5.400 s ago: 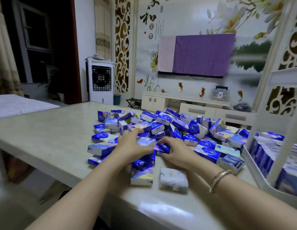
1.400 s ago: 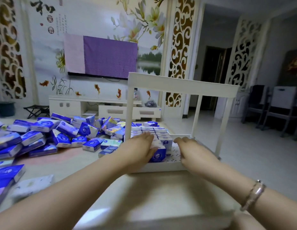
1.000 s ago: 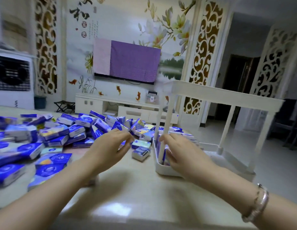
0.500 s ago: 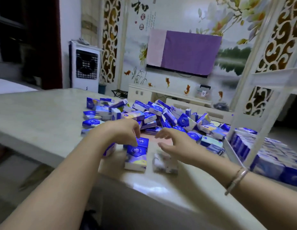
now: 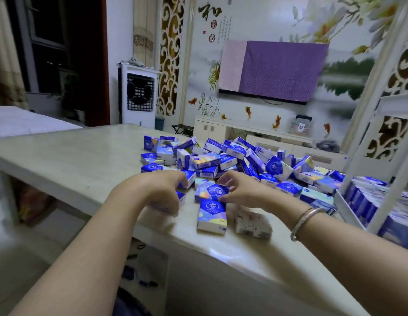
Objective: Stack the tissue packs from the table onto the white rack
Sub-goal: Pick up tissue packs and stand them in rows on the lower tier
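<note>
Now your hands work the near edge of the tissue packs on the desk.
Your left hand curls over one pack; your right hand pinches a blue pack; white rack at 3 o'clock.

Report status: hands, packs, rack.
Left hand and right hand both curled on packs at the pile's near edge. Rack partly filled, to the right. Nothing blocking.

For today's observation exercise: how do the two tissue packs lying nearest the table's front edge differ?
The blue-topped tissue pack bears a bright blue printed wrapper; the pale speckled tissue pack is whitish with dark flecks. The blue-topped one lies left, the speckled one right. Both lie flat on the table, untouched.
</note>
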### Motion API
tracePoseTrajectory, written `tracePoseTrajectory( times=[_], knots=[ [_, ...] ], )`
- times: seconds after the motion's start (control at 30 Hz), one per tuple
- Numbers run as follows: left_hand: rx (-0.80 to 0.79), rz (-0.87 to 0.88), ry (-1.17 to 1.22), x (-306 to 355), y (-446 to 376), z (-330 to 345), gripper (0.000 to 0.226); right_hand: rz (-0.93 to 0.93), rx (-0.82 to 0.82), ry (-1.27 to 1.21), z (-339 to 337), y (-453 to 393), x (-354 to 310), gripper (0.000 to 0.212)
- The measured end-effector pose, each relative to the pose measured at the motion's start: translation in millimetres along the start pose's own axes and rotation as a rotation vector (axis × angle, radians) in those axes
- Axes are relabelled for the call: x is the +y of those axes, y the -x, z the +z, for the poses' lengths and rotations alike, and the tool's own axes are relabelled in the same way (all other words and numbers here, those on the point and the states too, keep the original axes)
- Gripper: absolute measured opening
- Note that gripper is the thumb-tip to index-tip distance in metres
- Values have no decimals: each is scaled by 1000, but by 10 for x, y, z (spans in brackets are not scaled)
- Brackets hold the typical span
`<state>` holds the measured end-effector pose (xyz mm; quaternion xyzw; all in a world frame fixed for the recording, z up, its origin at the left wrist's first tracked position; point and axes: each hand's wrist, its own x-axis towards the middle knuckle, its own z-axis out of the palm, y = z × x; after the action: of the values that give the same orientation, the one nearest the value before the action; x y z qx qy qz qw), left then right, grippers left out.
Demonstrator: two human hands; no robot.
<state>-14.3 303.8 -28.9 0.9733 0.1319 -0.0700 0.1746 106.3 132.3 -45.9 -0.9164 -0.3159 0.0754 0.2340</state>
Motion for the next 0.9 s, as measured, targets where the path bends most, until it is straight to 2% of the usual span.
tracePoseTrajectory(
  times=[0.07, 0.17, 0.27, 0.37, 0.5, 0.57, 0.7, 0.8, 0.9],
  knots=[
    [-32, -21, -48, -15, 16, 15, 66, 27, 59, 9, -8, -3, 2, 48],
    [43, -14, -60, -34, -12, 65, 61, 40, 133, -29, 0, 3, 28, 48],
    [109, -15, -13, -64, -55, 79, 58, 27, 227, -216, -45, 11, 106, 48],
    [171, 37, 150, -28, -73, 56, 55, 33, 299, -476, -173, 100, 201, 43],
    [230, 98, 419, 226, 0, 38, 48, 52, 367, -620, -332, 219, 390, 38],
    [249, 52, 371, 385, -4, 146, 49, 69, 368, -631, -367, 262, 487, 39],
    [215, -6, -14, 622, -36, 446, 66, 89, 367, -671, -375, 331, 610, 40],
    [138, 5, -56, 679, -39, 438, 77, 85, 373, -724, -384, 373, 660, 34],
    [92, 3, 8, 698, -93, 403, 66, 82, 385, -750, -374, 410, 699, 30]
  ],
)
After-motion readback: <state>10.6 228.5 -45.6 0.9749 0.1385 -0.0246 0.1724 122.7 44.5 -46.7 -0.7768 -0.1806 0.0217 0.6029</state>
